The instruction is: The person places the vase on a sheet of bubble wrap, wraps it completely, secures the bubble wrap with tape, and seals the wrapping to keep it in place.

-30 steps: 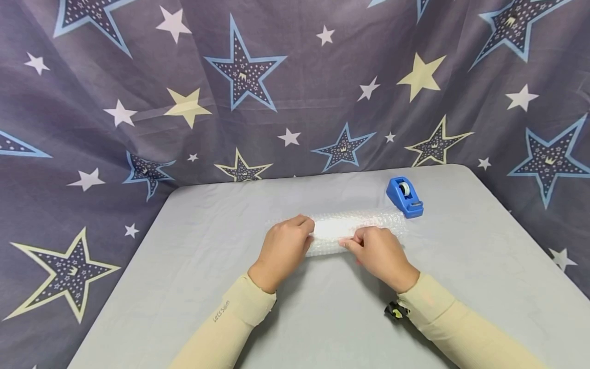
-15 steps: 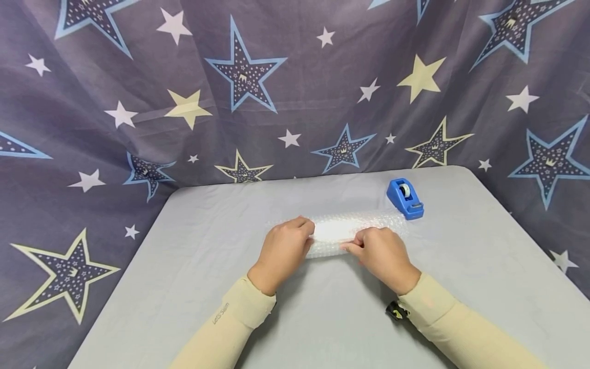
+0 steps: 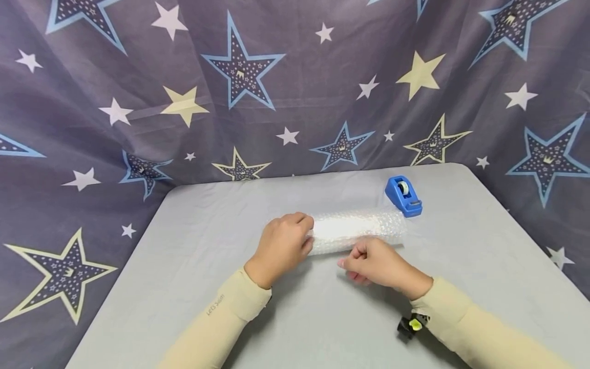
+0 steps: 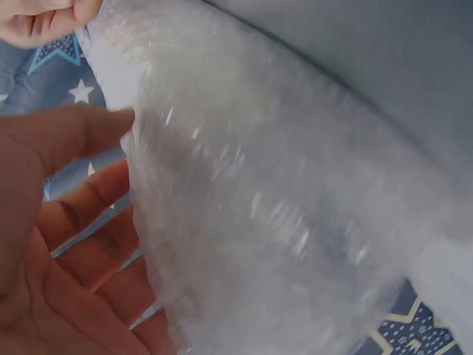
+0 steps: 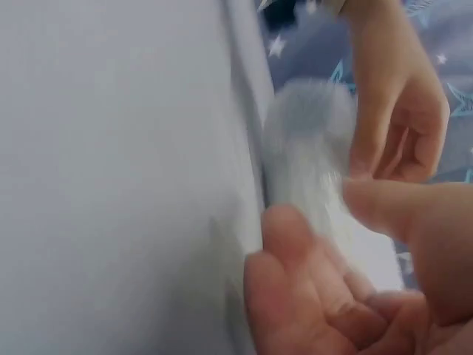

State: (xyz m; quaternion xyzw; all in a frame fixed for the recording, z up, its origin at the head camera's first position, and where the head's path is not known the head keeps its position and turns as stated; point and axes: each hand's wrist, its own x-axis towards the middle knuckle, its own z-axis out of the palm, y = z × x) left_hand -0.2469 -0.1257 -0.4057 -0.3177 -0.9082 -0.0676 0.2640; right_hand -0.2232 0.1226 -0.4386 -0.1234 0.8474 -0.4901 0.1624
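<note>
A roll of clear bubble wrap (image 3: 357, 228) lies crosswise on the grey-covered table, with something smooth and white showing through its middle. My left hand (image 3: 282, 245) grips the roll near its left end. In the left wrist view, the thumb is on the near edge of the bubble wrap (image 4: 244, 170), and the fingers reach behind it. My right hand (image 3: 380, 262) hovers just in front of the roll's lower edge, fingers loosely bent. Seen from the right wrist, thumb and fingers (image 5: 284, 296) stand apart with nothing between them, overlapping the roll.
A blue tape dispenser (image 3: 404, 196) with a roll of tape stands behind the roll's right end. The grey table cover (image 3: 221, 215) stretches to both sides. A dark curtain with stars (image 3: 295, 92) hangs behind the table. A black wrist camera (image 3: 410, 326) sits under the right sleeve.
My right hand has let go of the roll's front edge and moved down toward me, slightly right. My left hand keeps its grip, and more of the roll's right half shows.
</note>
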